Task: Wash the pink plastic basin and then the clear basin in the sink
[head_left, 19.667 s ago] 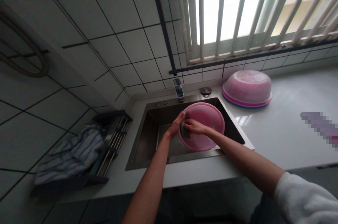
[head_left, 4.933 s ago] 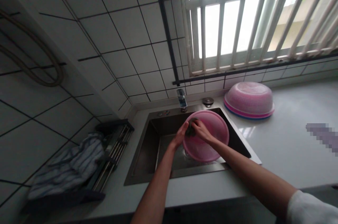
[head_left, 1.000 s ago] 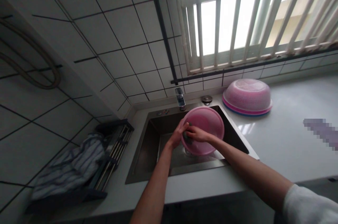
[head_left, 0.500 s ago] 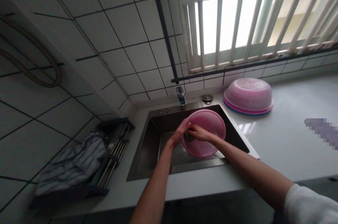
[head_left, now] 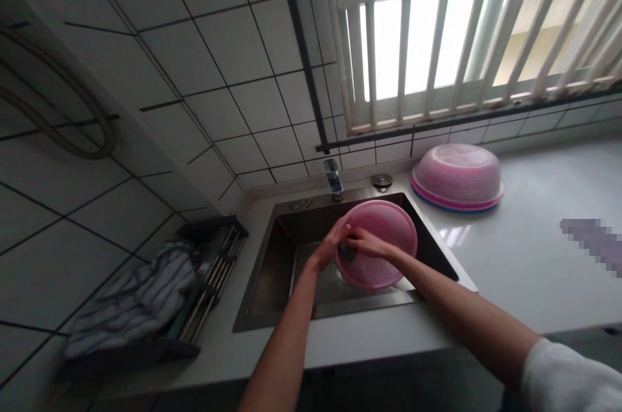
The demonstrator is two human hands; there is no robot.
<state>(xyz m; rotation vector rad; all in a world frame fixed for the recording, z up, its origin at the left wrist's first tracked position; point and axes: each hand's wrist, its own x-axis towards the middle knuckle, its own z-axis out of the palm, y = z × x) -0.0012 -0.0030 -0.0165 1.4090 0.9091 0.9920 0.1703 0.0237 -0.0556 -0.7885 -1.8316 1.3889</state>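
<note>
A pink plastic colander (head_left: 396, 240) is tilted inside the steel sink (head_left: 272, 269), with its open side facing me. My left hand (head_left: 331, 242) grips the colander's left rim, thumb on the inside. Inside the colander, my right hand (head_left: 362, 242) is closed on a small dark scrubbing pad (head_left: 346, 251), pressed against the left inner wall close to my left thumb. My fingers hide part of the pad.
Behind the sink stands a faucet (head_left: 333, 179), with a metal drain strainer (head_left: 381, 180) beside it. Upturned stacked pink baskets (head_left: 457, 172) sit on the right counter. A rack (head_left: 214, 276) with a striped cloth (head_left: 140, 298) lies left. A barred window is behind.
My right hand has shifted very slightly with the dark pad along the colander's inner wall. The colander has tipped a little, and my left hand keeps its grip.
</note>
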